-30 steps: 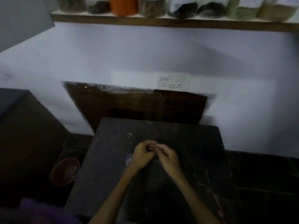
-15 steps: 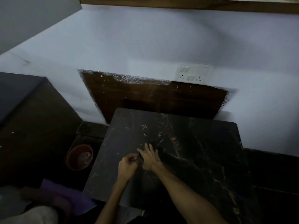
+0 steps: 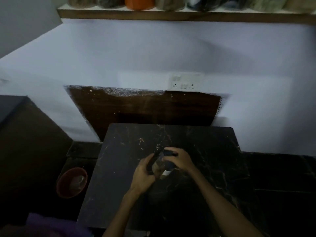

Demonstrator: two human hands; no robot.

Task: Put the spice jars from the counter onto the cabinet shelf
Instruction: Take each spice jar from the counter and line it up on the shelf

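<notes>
A small clear spice jar (image 3: pixel 161 165) with a dark lid and a white label sits between both hands over the black marble counter (image 3: pixel 205 168). My left hand (image 3: pixel 143 175) wraps its left side and my right hand (image 3: pixel 179 159) covers its top and right side. High on the wall, a wooden shelf (image 3: pixel 171 16) carries a row of several jars, among them an orange jar (image 3: pixel 138 3); only their lower parts show. The scene is dim and the held jar's contents look brownish.
A white socket plate (image 3: pixel 185 82) sits on the wall above a dark brown panel (image 3: pixel 145 108). A red bowl (image 3: pixel 72 182) lies low to the left of the counter, beside a dark cabinet (image 3: pixel 25 142). Purple cloth (image 3: pixel 51 224) shows at bottom left.
The view tilted down and back up, so the shelf jars left the view and returned. My hands, earlier together low on the counter with no jar visible, now grip a jar between them.
</notes>
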